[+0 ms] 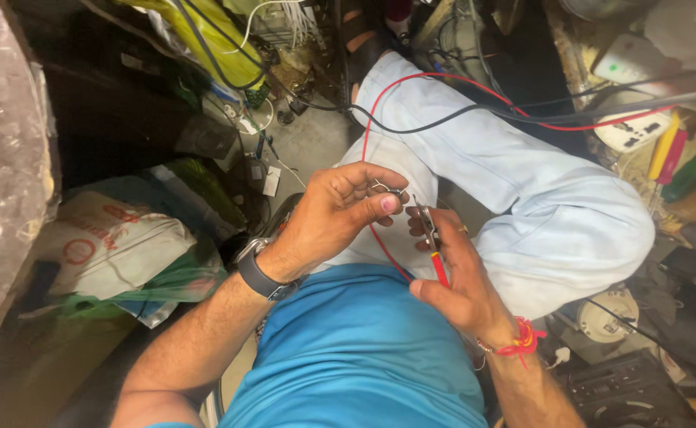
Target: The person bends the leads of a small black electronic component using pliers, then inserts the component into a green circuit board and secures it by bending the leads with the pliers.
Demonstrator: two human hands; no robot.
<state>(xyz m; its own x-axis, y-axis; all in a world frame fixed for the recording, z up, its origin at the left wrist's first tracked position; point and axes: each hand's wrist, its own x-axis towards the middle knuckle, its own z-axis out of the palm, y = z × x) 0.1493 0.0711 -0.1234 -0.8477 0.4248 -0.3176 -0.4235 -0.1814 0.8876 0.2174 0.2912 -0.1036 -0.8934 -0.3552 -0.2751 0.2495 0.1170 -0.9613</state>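
1. Pinching a small wire-legged metal part (390,191) between thumb and forefinger, the left hand (336,212) is curled narrow around it; the part sits just above the lap, over the pale trouser leg (514,182).
2. The right hand (457,273) is closed around a slim tool with a red handle (440,271), whose thin metal tip (425,215) points up toward the part and ends just beside it; I cannot tell whether they touch.
3. The two hands are close together, fingertips almost meeting, with only a narrow gap between them.
4. A dark wristwatch (260,272) sits on the left wrist, and a red thread band (522,339) on the right.
5. A red wire (459,82) loops over the trouser leg and runs down between the hands; a black cable (443,120) crosses the same leg higher up.
6. The blue shirt (356,349) fills the near edge below the hands.
7. To the left, a white printed sack (106,246) and green bags (181,277) crowd in near the left forearm.
8. To the right, a white power strip (633,131), red, yellow and green tool handles (677,158) and a round white fitting (608,315) lie near the bent knee.
9. A patch of bare grey floor (308,143) shows beyond the hands, hemmed by tangled cables.
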